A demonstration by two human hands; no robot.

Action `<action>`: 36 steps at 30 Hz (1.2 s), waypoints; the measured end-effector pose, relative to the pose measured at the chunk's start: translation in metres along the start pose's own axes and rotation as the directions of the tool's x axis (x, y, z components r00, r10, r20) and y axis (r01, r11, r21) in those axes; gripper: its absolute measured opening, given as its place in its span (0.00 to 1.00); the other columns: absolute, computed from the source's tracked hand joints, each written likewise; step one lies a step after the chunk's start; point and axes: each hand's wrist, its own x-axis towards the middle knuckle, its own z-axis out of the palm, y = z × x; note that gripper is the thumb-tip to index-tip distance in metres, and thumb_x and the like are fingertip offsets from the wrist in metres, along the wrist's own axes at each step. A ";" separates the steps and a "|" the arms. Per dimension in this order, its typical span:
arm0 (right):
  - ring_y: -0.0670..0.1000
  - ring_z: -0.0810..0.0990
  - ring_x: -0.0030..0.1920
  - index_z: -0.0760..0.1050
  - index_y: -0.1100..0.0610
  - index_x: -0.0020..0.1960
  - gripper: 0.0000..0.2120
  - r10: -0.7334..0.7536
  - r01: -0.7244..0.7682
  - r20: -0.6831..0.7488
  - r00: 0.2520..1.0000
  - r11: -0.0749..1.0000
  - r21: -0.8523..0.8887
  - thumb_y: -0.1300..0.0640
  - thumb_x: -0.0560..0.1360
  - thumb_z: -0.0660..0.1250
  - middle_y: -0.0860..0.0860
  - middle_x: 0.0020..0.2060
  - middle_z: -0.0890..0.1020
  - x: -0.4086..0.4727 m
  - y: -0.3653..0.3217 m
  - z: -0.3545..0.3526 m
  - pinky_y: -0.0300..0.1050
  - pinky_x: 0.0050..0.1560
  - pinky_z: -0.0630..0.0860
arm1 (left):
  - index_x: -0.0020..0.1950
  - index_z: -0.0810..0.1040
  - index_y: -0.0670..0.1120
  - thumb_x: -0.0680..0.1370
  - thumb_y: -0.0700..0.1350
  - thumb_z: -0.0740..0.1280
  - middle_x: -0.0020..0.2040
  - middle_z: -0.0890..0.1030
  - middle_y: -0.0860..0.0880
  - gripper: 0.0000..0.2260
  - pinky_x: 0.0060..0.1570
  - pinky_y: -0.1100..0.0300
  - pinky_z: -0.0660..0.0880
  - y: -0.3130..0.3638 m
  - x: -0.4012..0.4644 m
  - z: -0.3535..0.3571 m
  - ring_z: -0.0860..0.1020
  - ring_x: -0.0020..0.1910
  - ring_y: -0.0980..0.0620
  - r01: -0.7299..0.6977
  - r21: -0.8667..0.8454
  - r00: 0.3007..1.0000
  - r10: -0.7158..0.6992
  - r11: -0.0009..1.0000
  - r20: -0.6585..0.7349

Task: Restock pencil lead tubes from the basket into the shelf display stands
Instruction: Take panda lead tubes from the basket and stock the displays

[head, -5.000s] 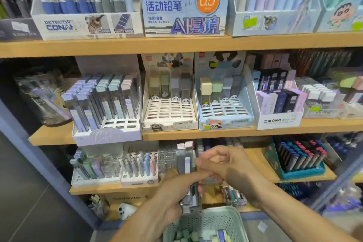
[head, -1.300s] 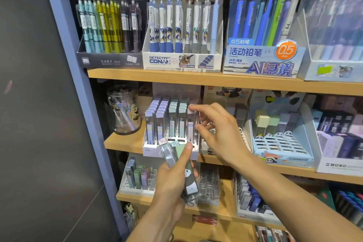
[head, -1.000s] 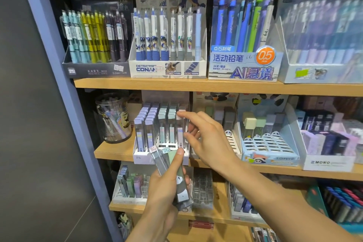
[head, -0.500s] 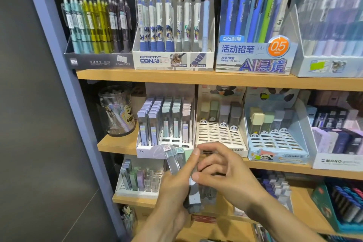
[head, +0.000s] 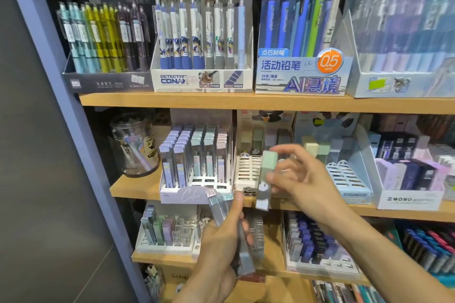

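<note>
Fingers [head: 273,176] of your right hand [head: 302,179] now pinch one green-capped lead tube [head: 265,178], pulled a moment ago from the bundle [head: 236,231] your left hand [head: 221,248] grips; it hangs before the panda stand [head: 246,172], so slotting looks next.

Up on the top shelf [head: 246,102] stand four boxes of mechanical pencils, the dark box [head: 108,82] at far left, the Detective Conan box [head: 202,80] next, then the blue 0.5 box [head: 301,81], while lower left sits a clear jar [head: 134,145] and right the MONO box [head: 410,198].
</note>
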 end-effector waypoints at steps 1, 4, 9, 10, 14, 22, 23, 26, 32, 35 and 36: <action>0.52 0.86 0.41 0.77 0.47 0.59 0.17 -0.051 0.048 -0.051 0.997 0.997 -0.064 0.62 0.75 0.74 0.52 0.42 0.85 0.010 -0.003 -0.002 0.50 0.47 0.84 | 0.56 0.76 0.40 0.66 0.62 0.79 0.31 0.77 0.45 0.32 0.28 0.57 0.75 0.000 0.001 -0.001 0.75 0.26 0.48 0.003 0.005 1.000 -0.003 1.000 0.001; 0.46 0.83 0.38 0.76 0.51 0.52 0.09 -0.188 0.116 -0.201 0.961 0.939 -0.324 0.57 0.76 0.75 0.48 0.36 0.83 0.047 -0.005 -0.004 0.37 0.40 0.76 | 0.69 0.73 0.37 0.65 0.62 0.81 0.33 0.79 0.46 0.43 0.28 0.57 0.75 -0.003 0.000 -0.006 0.76 0.27 0.48 0.005 0.002 1.000 -0.005 1.000 0.021; 0.55 0.82 0.40 0.79 0.59 0.47 0.08 -0.284 0.107 -0.160 0.945 0.734 -0.671 0.53 0.77 0.71 0.53 0.37 0.84 0.096 0.006 -0.006 0.49 0.43 0.79 | 0.66 0.75 0.36 0.67 0.60 0.80 0.32 0.78 0.45 0.38 0.27 0.57 0.74 -0.001 0.001 -0.003 0.74 0.26 0.48 -0.001 0.018 1.000 0.000 1.000 0.017; 0.57 0.82 0.41 0.78 0.59 0.44 0.08 -0.261 0.094 -0.134 0.956 0.704 -0.704 0.54 0.77 0.70 0.53 0.37 0.83 0.099 0.006 -0.004 0.48 0.42 0.77 | 0.63 0.75 0.37 0.68 0.60 0.80 0.32 0.78 0.45 0.35 0.27 0.57 0.74 0.000 0.002 -0.002 0.74 0.26 0.48 -0.001 0.022 1.000 0.001 1.000 0.012; 0.55 0.81 0.42 0.78 0.55 0.57 0.08 -0.279 0.179 -0.010 0.960 0.644 -0.744 0.58 0.79 0.67 0.51 0.40 0.83 0.102 0.012 0.001 0.46 0.45 0.76 | 0.58 0.75 0.40 0.69 0.60 0.79 0.33 0.78 0.44 0.30 0.26 0.57 0.72 -0.001 0.005 -0.002 0.74 0.25 0.47 -0.017 0.034 1.000 0.016 0.999 0.007; 0.54 0.80 0.41 0.71 0.45 0.62 0.15 -0.287 0.239 0.063 0.956 0.638 -0.732 0.57 0.79 0.68 0.49 0.40 0.82 0.106 0.015 0.003 0.48 0.45 0.78 | 0.52 0.76 0.41 0.71 0.60 0.77 0.34 0.78 0.44 0.25 0.29 0.56 0.74 0.002 0.002 -0.001 0.74 0.27 0.47 -0.007 0.038 1.000 0.006 0.999 0.021; 0.55 0.80 0.43 0.70 0.44 0.62 0.15 -0.284 0.238 0.065 0.957 0.633 -0.737 0.56 0.79 0.68 0.49 0.41 0.83 0.107 0.015 0.003 0.50 0.46 0.79 | 0.53 0.76 0.41 0.71 0.60 0.77 0.34 0.78 0.44 0.25 0.28 0.56 0.74 0.002 0.001 -0.001 0.74 0.27 0.47 -0.008 0.039 1.000 0.007 0.999 0.020; 0.57 0.82 0.49 0.69 0.45 0.63 0.15 -0.290 0.227 0.062 0.955 0.583 -0.780 0.56 0.79 0.68 0.51 0.49 0.83 0.108 0.011 0.005 0.53 0.47 0.81 | 0.54 0.76 0.41 0.71 0.59 0.77 0.34 0.78 0.44 0.25 0.26 0.58 0.74 0.004 -0.001 0.000 0.74 0.26 0.47 -0.004 0.037 1.000 0.003 0.999 0.015; 0.60 0.79 0.53 0.74 0.54 0.64 0.14 -0.361 0.247 0.090 0.928 0.417 -0.875 0.59 0.79 0.68 0.55 0.55 0.78 0.111 0.009 0.011 0.47 0.42 0.73 | 0.53 0.76 0.41 0.71 0.59 0.78 0.33 0.77 0.44 0.25 0.25 0.58 0.74 0.005 -0.003 0.000 0.75 0.26 0.48 0.005 0.053 1.000 -0.006 0.999 0.015; 0.60 0.79 0.54 0.76 0.55 0.62 0.13 -0.387 0.245 0.073 0.919 0.418 -0.875 0.60 0.78 0.70 0.55 0.57 0.78 0.111 0.010 0.010 0.48 0.45 0.74 | 0.53 0.76 0.41 0.70 0.60 0.78 0.33 0.77 0.44 0.26 0.26 0.58 0.75 0.003 -0.001 -0.001 0.75 0.27 0.47 0.008 0.066 1.000 -0.009 0.998 0.015; 0.60 0.79 0.54 0.76 0.54 0.62 0.13 -0.383 0.240 0.068 0.921 0.423 -0.874 0.60 0.78 0.70 0.55 0.57 0.78 0.112 0.011 0.010 0.47 0.45 0.74 | 0.53 0.76 0.41 0.70 0.60 0.78 0.32 0.77 0.44 0.26 0.26 0.57 0.76 0.003 0.000 -0.002 0.75 0.27 0.47 0.005 0.072 1.000 -0.006 0.997 0.011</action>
